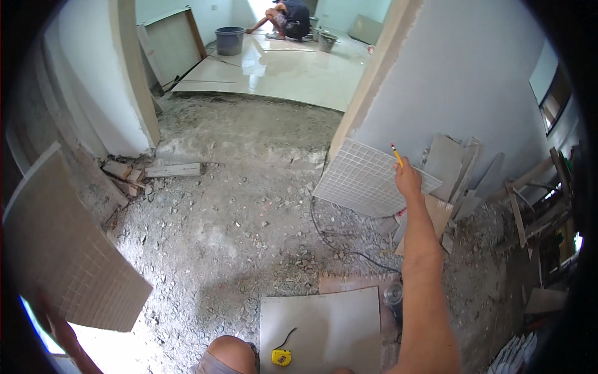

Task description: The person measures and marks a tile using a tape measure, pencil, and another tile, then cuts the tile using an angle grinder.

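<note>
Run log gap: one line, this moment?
left hand: at tilted tile, grip unclear; right hand: holding pencil by gridded tile; tape measure: on plain tile

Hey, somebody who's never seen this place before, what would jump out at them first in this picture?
Probably the bright yellow pencil in the right hand, in front of a grid-backed tile leaning against the right-hand wall. Next, the yellow tape measure on a pale tile at bottom center, and the large curved-looking tile at far left, with the dim left hand at its lower edge.
</note>
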Motion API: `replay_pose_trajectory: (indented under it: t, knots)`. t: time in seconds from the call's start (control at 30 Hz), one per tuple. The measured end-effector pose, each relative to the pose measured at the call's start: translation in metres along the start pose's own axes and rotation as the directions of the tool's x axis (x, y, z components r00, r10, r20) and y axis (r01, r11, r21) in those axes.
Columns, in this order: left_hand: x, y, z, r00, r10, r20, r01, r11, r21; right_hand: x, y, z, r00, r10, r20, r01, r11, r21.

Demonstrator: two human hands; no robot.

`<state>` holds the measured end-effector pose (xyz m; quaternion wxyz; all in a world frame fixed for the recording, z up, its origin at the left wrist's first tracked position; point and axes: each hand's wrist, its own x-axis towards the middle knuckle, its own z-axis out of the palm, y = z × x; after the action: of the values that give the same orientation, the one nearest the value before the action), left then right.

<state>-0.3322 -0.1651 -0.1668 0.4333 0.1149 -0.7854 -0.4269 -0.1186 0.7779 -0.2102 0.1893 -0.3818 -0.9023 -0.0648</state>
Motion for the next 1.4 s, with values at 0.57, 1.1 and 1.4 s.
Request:
replay_pose_trajectory:
  t: [0.57,1.1,1.4]
  knots:
    - [-0.050,0.025,-0.014,0.964,-0.091,0.249,0.162,0.946,-0.282,-0.180,0.007,0.050,0.963,0.093,0.254,-0.188,0.906,0.379]
    - [-0.229,0.221,0.009,0.609,0.412,0.678,0.629,0.271,-0.729,-0.603,-0.085,-0.144,0.913,0.243,0.327,-0.394,0.320,0.862]
    - [-0.279,0.199,0.008,0.475,0.267,0.839,0.816,0.223,-0.533,-0.650,-0.110,-0.239,0.947,0.201,0.250,-0.316,0.727,0.609]
